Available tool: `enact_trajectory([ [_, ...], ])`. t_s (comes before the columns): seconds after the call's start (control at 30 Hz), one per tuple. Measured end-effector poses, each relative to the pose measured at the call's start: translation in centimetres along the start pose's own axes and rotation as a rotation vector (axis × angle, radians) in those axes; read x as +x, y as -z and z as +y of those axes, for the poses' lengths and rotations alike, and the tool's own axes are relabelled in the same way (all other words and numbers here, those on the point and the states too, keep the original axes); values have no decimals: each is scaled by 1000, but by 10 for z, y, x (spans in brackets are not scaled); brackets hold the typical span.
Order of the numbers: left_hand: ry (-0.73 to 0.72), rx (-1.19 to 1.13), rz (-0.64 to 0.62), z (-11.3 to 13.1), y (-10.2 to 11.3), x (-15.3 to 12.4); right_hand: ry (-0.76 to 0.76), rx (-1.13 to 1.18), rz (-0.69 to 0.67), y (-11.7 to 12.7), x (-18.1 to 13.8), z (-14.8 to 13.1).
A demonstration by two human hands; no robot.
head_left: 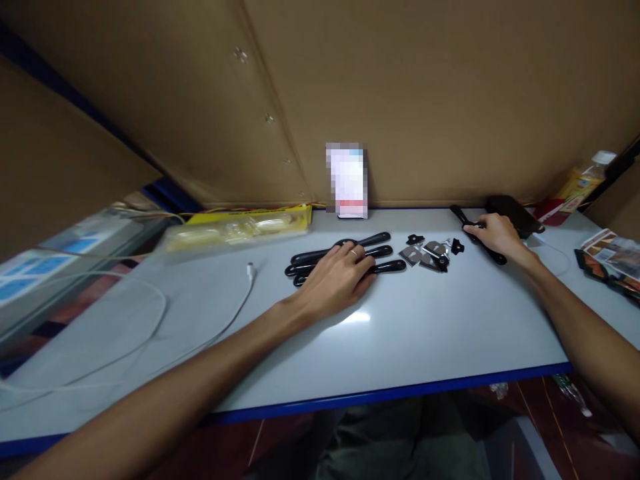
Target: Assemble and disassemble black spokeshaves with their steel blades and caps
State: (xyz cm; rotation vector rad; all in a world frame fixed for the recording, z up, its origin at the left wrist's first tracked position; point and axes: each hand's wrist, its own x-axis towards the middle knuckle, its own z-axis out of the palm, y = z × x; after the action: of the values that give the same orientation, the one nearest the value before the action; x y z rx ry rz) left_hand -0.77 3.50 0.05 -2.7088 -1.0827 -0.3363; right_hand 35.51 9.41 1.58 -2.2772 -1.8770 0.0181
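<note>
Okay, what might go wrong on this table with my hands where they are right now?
1. The small loose parts lie between your hands; a sweep of the left hand or right hand might scatter them.
2. The three black handles under the left hand lie loose side by side and may slide apart.
3. The white cable trails beside your left forearm and could snag.

No word or number can be read; the card at the back of the bench is blurred out; the bottle label, the packets at the right and the yellow pack carry print too small and smeared to make out.
</note>
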Motion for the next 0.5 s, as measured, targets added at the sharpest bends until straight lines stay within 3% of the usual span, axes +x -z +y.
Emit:
enact_trajectory([
  [0.13, -62, -28, -18, 0, 3, 0, -3, -76, 22, 0, -6, -1],
  [0.3, -98, -337, -34, 25, 5, -7, 41, -169, 93, 9, -20, -14],
  [0.4, -146, -495, 21, 45, 6, -13, 145, -174, 204, 16, -34, -31],
  [0.5, -180, -512, 44, 46, 10, -15, 288, -113, 160, 14, -51, -49],
])
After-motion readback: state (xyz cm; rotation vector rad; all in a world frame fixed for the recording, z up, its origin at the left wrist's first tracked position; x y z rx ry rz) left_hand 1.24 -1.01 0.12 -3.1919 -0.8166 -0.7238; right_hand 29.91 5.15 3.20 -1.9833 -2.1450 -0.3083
